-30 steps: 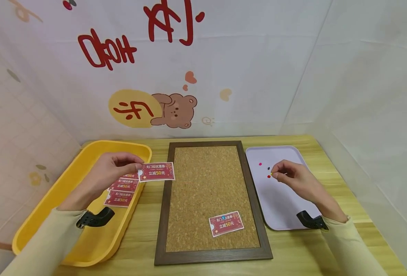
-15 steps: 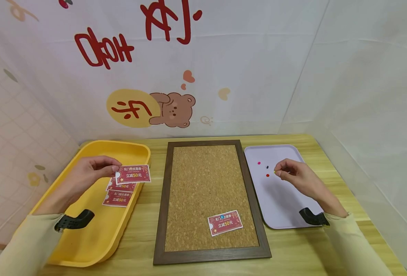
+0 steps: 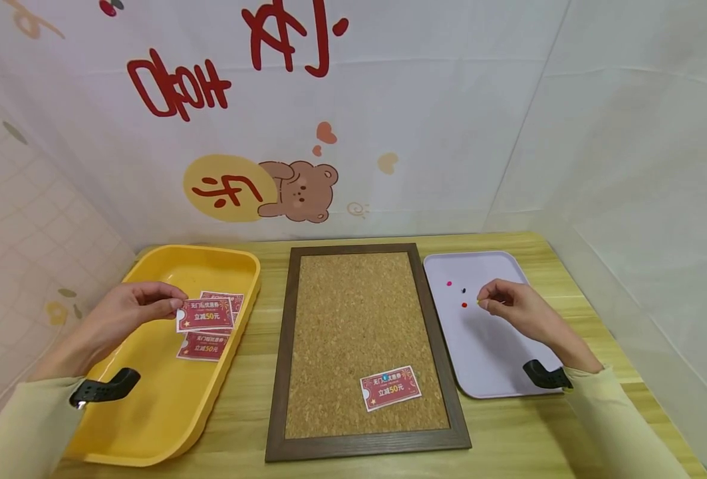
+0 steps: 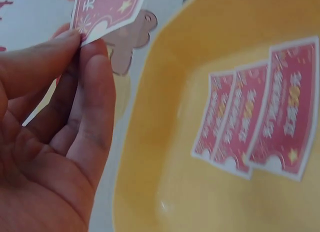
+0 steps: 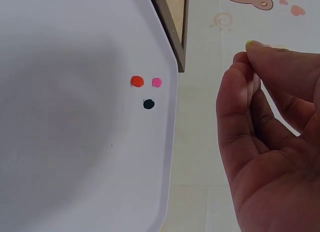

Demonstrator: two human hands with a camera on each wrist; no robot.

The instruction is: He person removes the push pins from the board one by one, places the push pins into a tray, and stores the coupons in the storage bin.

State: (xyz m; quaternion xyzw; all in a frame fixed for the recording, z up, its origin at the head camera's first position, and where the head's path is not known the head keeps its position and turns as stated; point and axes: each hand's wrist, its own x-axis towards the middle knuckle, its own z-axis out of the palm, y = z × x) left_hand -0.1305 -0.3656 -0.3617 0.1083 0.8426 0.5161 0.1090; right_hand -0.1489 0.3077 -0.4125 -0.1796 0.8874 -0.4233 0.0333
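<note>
My left hand [image 3: 132, 313] pinches a red coupon [image 3: 205, 315] by its left edge, above the yellow tray [image 3: 143, 426]. Three more coupons [image 4: 285, 110] lie overlapping inside that tray. Over the lilac tray [image 3: 491, 362], my right hand [image 3: 517, 309] pinches a small yellow pushpin [image 5: 250, 44] between thumb and fingertips; most of the pin is hidden. Red [image 5: 137, 81], pink [image 5: 157, 82] and dark [image 5: 149, 104] pins lie in the lilac tray. On the framed corkboard [image 3: 365, 319] between the trays, a slightly tilted coupon [image 3: 392, 392] bears a blue pin [image 3: 385, 377].
A wooden table [image 3: 257, 372] carries both trays and the corkboard. The board's dark frame [image 3: 365, 444] forms a raised edge around the cork. Printed white sheets [image 3: 437, 133] hang close behind and along both sides.
My left hand has moved left with its coupon, from beside the corkboard's frame back over the yellow tray. My right hand has shifted slightly right, still pinching the yellow pushpin.
</note>
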